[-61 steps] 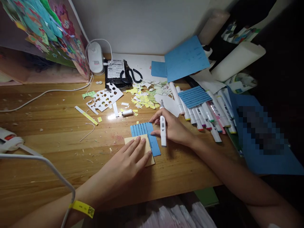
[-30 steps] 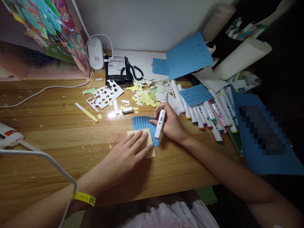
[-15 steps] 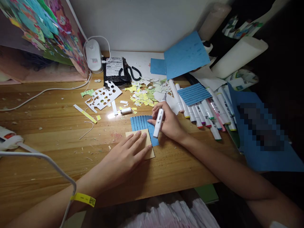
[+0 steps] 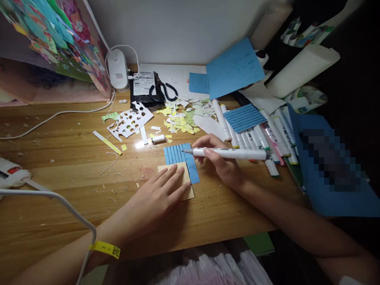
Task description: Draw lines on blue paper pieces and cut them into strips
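Observation:
My left hand (image 4: 163,188) lies flat with its fingers spread on a cream square card (image 4: 187,191). That card covers the lower left of a small blue sheet (image 4: 192,168) marked with dark parallel lines. A white marker (image 4: 237,153) is held in my right hand (image 4: 221,164), lying nearly level, its grey tip pointing left at the lined blue sheet near its upper edge. Whether the tip touches the sheet cannot be made out.
Several markers (image 4: 277,136) lie at the right under another lined blue piece (image 4: 245,118). Paper scraps (image 4: 181,118), black scissors (image 4: 162,89) and a marker cap (image 4: 158,138) are further back. A white cable (image 4: 71,209) crosses the lower left.
My right hand has turned the marker from steep to nearly level, and its tip has swung left and down to the blue sheet. My left hand has stayed on the card.

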`<state>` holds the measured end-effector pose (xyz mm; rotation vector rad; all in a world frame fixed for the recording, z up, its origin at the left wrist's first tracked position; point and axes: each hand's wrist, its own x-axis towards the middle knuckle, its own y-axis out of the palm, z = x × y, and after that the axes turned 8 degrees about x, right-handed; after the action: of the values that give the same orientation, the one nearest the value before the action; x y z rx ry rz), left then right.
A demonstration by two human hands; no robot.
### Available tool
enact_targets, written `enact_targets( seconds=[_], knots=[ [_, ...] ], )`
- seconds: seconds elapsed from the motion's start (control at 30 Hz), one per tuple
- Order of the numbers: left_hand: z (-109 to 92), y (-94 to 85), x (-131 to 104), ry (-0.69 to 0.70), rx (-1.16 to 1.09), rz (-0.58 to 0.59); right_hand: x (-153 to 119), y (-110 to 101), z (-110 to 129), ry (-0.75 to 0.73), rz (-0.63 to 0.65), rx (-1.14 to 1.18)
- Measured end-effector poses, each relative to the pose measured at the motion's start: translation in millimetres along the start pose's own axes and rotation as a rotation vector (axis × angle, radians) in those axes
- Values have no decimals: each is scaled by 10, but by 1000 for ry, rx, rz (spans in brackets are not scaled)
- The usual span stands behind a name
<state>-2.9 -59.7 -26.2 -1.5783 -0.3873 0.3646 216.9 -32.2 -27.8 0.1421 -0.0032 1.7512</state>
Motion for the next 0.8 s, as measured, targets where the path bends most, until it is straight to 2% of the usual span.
enact_targets(
  seconds=[0.33,0.67,0.8],
  knots=[
    [11,-9,5,1,-19,12,-41,43,-86,184,21,-313],
    [7,-58,14,4,-15,35,-39,70,-102,172,58,-418],
    [14,-52,15,14,-22,7,-43,78,-96,155,66,-430]
  ],
)
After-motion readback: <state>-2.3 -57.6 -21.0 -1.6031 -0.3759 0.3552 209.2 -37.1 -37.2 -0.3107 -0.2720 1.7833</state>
